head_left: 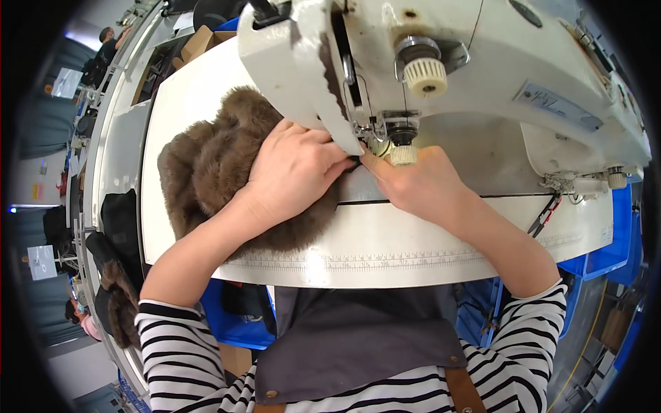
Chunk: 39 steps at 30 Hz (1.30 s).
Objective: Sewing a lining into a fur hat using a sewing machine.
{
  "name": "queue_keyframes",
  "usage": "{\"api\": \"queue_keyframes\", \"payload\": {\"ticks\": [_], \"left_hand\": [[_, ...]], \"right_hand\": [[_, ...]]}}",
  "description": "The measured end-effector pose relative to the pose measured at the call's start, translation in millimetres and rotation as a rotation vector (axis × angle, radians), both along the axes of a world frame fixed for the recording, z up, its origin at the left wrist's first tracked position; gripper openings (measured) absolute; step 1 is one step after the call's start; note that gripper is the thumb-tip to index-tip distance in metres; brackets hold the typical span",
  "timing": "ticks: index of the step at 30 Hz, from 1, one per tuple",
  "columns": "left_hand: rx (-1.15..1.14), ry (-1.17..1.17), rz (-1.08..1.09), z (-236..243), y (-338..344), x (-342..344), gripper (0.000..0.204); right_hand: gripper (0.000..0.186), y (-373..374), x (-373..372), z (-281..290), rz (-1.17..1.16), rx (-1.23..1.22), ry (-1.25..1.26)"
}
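One plush, rumpled fur piece [219,172]

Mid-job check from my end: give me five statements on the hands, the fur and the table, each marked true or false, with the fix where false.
1. The left hand lies over part of the brown fur. True.
2. Both hands are near the needle area of the white sewing machine. True.
3. The right hand is gripping the red-handled tool. False: the right hand is by the needle area, and the red-handled tool lies on the table farther right.
4. The ruler marks run along the table edge farthest from the person. False: the ruler marks run along the near edge.
5. A blue bin shows past the table's right end. True.
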State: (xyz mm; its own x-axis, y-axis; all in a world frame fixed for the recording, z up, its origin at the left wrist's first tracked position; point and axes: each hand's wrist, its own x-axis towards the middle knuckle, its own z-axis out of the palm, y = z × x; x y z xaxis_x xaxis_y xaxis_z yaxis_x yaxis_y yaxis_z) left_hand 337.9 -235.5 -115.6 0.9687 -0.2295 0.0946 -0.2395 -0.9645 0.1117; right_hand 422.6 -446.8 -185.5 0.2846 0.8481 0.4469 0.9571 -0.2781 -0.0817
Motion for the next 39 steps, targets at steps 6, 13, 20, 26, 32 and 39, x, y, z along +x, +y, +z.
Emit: {"api": "queue_keyframes", "payload": {"ticks": [6, 13, 20, 26, 32, 39], "left_hand": [[-0.098, -0.186, 0.007, -9, -4, 0, 0.010], [-0.074, -0.113, 0.056, -6, -7, -1, 0.015], [0.011, -0.159, 0.011, -11, -7, -4, 0.020], [0.075, -0.250, -0.107, -12, -8, -6, 0.018], [0.000, -0.245, -0.088, -19, -10, -7, 0.015], [-0.084, -0.239, -0.076, -23, -8, -6, 0.011]], "right_hand": [[0.019, -7, 1, -4, 0.008, 0.085, 0.043], [0.012, -9, 0, -6, 0.041, 0.196, 0.054], [0.035, -4, -9, -10, 0.039, 0.113, 0.124], [0.011, -4, -12, -6, 0.018, 0.109, 0.105], [0.012, -4, -17, 0, -0.020, 0.063, 0.106], [0.014, -2, -21, -2, -0.039, 0.085, 0.012]]}}
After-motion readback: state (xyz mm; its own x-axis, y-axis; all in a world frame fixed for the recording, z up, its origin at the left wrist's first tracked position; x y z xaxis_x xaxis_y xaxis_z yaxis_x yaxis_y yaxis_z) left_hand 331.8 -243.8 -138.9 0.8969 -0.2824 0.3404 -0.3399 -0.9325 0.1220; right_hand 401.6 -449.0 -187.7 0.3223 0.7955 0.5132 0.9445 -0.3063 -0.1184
